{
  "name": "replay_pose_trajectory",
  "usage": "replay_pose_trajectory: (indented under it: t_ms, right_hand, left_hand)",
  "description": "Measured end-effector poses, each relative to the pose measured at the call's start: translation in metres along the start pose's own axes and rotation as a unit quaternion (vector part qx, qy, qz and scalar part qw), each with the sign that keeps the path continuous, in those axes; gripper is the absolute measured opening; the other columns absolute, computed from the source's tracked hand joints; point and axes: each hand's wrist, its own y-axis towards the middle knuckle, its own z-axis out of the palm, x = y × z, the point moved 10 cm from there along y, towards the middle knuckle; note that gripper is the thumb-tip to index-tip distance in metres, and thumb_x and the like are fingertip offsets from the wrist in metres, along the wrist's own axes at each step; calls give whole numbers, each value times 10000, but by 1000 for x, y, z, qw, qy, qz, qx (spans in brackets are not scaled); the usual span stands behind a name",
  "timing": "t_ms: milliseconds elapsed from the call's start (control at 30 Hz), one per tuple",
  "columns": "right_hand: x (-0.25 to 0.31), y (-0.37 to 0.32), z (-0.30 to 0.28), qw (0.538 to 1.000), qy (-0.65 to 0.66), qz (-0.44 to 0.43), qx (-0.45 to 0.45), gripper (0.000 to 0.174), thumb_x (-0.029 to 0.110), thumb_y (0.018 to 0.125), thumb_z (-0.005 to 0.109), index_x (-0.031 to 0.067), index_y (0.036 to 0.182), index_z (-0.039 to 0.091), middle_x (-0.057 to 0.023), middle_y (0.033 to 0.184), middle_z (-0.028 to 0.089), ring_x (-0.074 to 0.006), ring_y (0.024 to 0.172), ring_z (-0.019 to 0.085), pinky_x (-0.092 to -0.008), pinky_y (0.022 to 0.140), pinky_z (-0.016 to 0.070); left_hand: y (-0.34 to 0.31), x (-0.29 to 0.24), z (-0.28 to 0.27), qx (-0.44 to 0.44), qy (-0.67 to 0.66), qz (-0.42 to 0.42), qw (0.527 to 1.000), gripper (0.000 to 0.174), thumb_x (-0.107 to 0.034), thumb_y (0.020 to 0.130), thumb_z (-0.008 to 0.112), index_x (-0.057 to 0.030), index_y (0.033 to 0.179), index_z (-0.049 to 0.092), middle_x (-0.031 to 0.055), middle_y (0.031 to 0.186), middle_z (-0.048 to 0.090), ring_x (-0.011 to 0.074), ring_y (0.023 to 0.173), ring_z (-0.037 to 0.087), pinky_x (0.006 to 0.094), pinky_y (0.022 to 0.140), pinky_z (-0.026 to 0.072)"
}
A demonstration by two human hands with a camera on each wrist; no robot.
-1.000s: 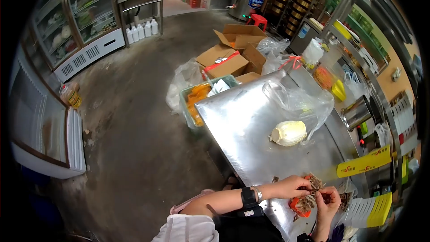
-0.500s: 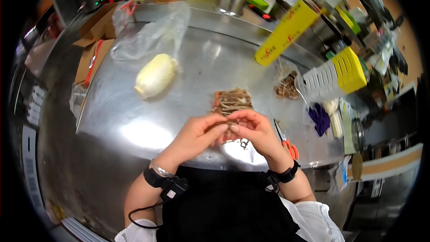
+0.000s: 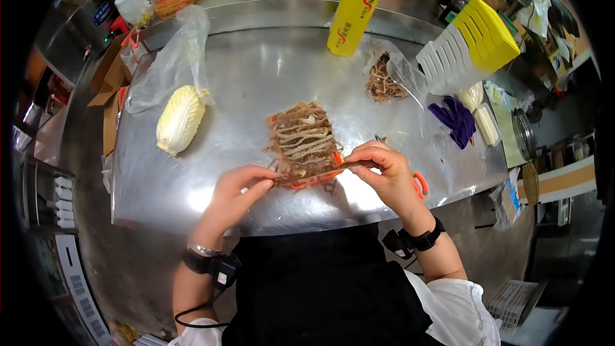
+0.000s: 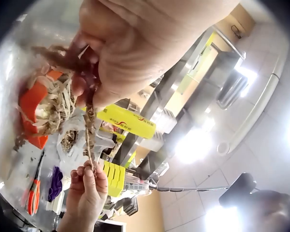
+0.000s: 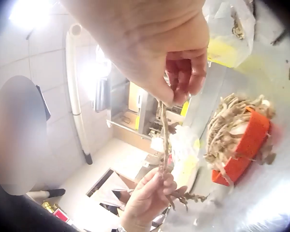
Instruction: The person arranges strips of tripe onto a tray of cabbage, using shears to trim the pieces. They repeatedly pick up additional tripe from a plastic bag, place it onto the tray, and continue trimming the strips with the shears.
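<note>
My left hand [image 3: 232,197] and right hand [image 3: 386,176] pinch opposite ends of a long, thin, brown dried mushroom stem [image 5: 165,130]. It stretches nearly straight between them, over the near side of a heap of similar dried mushrooms [image 3: 304,138]. Pale stems lie side by side in that heap, filling an orange-red tray [image 5: 244,154] on the metal table. By the left fingers, in the right wrist view, a frayed, curled brown end [image 5: 188,195] sticks out. Scissors with orange handles [image 4: 34,195] lie beside the right hand, partly hidden by it in the head view.
On the left of the table [image 3: 243,77] lie a napa cabbage [image 3: 181,120] and a clear plastic bag [image 3: 173,57]. Behind the right hand are a bag of brown mushrooms [image 3: 383,80], a yellow box [image 3: 359,9], stacked containers [image 3: 471,41] and a purple cloth [image 3: 453,120].
The head view has swung round to face the table squarely. My hands, close together half a second ago, have moved apart sideways, with the mushroom stem now stretched between them.
</note>
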Motion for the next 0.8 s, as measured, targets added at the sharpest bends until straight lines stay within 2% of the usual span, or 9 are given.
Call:
replay_pose_trajectory:
  t_ms: [33,167,200,233,333,433,533,567,800]
  right_hand:
    - [-7,-4,-1,1000,-1,-2,0,155,-28,914,694,-11,1063,733,-70,1029,697,-135,929,669,-265,831,562]
    - [-63,-20,10,977,137,161,38,127,58,961,680,-11,1060,721,-28,948,723,-97,824,667,-237,774,547]
    - [-70,-23,10,973,155,167,41,126,75,966,680,-7,1054,718,-30,940,721,-95,819,666,-235,768,544]
    - [-78,-27,10,969,173,173,44,127,91,972,680,-3,1049,715,-32,932,720,-94,815,665,-233,761,541]
    - [-86,-32,8,962,179,201,53,137,129,985,672,-2,1022,690,-31,889,701,-84,780,647,-230,732,529]
    - [-93,-33,7,955,181,228,48,149,143,982,676,-1,1019,678,-14,845,676,-73,744,623,-225,705,516]
    - [-112,-29,11,953,182,239,28,149,146,982,674,2,1019,680,-11,847,677,-68,734,619,-218,681,511]
    - [-115,-27,9,953,189,236,-2,160,146,971,677,-13,992,679,5,806,649,-53,693,582,-213,621,476]
    - [-138,-1,10,963,137,226,-47,174,155,954,681,-19,959,693,-31,786,686,-76,684,626,-233,593,496]
  left_hand:
    - [-1,1,2,-10,-18,-2,1000,295,-83,946,701,-33,1235,672,16,972,669,74,828,606,233,759,508]
    - [-5,4,17,-14,-92,-5,996,406,-24,868,761,-55,1258,651,7,1004,629,92,863,603,241,795,513]
    - [-6,5,22,-6,-110,-4,994,423,-13,856,771,-56,1257,645,0,1002,619,91,868,600,239,802,513]
    - [-7,8,22,-17,-77,-1,997,350,8,846,768,-50,1177,670,8,993,632,99,842,606,237,763,514]
    - [-10,-1,20,-68,107,29,991,249,13,850,758,-39,1084,695,40,982,654,129,825,635,240,728,517]
    - [-10,-14,25,-82,200,52,975,150,5,873,732,-26,1018,706,78,953,670,162,828,666,252,723,525]
    - [-2,-4,26,-77,232,51,968,106,-24,900,715,-6,1003,700,94,905,675,176,813,670,262,725,532]
    - [0,-1,24,-97,207,45,972,96,-40,912,707,0,998,696,89,892,673,169,787,658,266,705,528]
    - [20,37,18,-155,87,-62,982,135,-125,977,663,9,994,667,43,844,652,115,673,587,270,620,495]
